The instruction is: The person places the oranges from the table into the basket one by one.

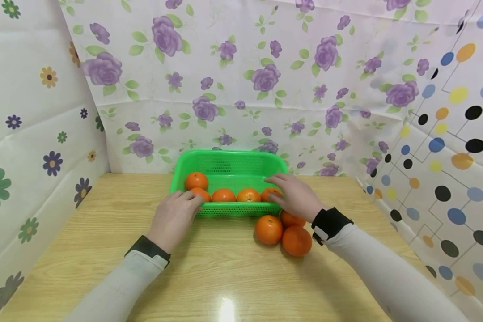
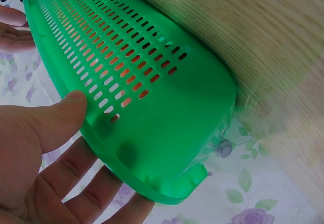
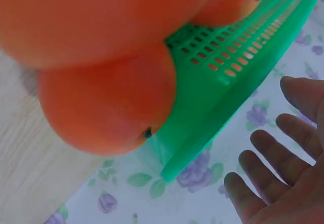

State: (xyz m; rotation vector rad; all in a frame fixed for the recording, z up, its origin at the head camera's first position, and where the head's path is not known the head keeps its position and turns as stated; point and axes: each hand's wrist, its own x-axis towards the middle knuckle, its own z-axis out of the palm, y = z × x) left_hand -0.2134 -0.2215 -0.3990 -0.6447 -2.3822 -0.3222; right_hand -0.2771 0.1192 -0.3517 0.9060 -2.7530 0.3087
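Observation:
A green plastic basket (image 1: 225,209) with slotted walls stands on the table with several oranges in it, among them a back-left orange (image 1: 196,180). My left hand (image 1: 177,219) is at its front left corner. In the left wrist view the thumb (image 2: 76,105) lies on the outer side of the rim and the fingers reach behind the wall, gripping it. Over the front right corner, my right hand (image 1: 295,194) hovers with spread, relaxed fingers, holding nothing. Three oranges lie on the table below it: a left orange (image 1: 268,229), a front orange (image 1: 297,240) and a partly hidden orange (image 1: 292,219).
The wooden table (image 1: 209,268) runs back to a wall sheet with purple flowers (image 1: 265,78) just behind the basket. A flower-patterned sheet (image 1: 32,134) closes off the left side, a dotted sheet (image 1: 451,170) the right.

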